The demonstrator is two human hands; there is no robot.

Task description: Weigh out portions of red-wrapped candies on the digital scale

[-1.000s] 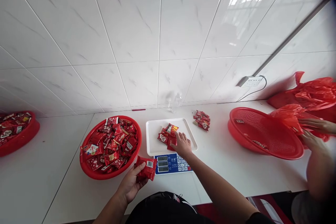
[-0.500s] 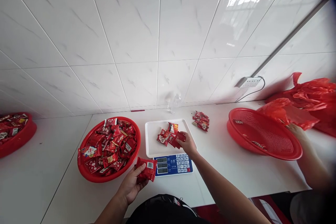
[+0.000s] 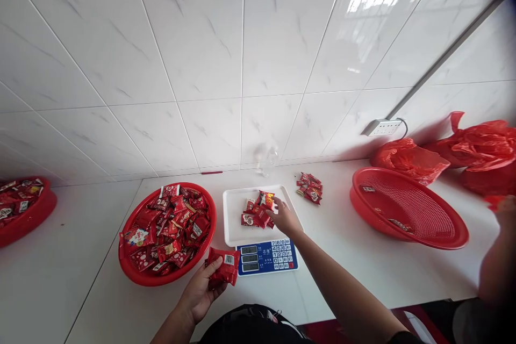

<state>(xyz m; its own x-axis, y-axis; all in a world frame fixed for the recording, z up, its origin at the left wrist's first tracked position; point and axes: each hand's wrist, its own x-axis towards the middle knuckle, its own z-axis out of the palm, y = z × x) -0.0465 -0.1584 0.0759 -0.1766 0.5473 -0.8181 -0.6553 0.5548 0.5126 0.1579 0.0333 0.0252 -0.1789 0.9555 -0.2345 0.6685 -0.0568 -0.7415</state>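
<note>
full basket (image 3: 153, 279) at 9 o'clock of the scale (image 3: 266, 257). left hand (image 3: 199, 293) at 7 o'clock, clasping one packet (image 3: 222, 264). right hand (image 3: 287, 219) over the tray (image 3: 236, 228), fingers spread, touching the heap (image 3: 258, 212), gripping nothing that shows. step, as judged: adjusting the heap on the scale; a next move calls for a clean one-packet pinch. mesh basket (image 3: 407, 209) at 3 o'clock.

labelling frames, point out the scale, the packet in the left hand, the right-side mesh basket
scale (image 3: 267, 257), head view, blue keypad panel
packet (image 3: 223, 267), head view, wrapper middle
mesh basket (image 3: 419, 209), head view, inner wall
</note>
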